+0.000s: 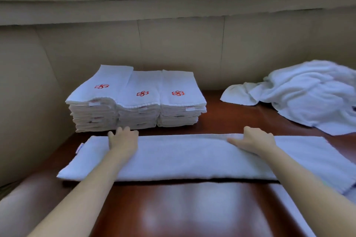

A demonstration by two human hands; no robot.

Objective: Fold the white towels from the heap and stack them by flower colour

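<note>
Item: white towel [192, 157], folded into a long strip across the table [192, 209], in front of three stacks [134, 102] with red flowers. Left hand [123, 140] and right hand [254, 140]: fingers flat, pressing the far edge. Heap [308, 94] far right. Advice: smooth outward, square edges before the cross fold.
</note>
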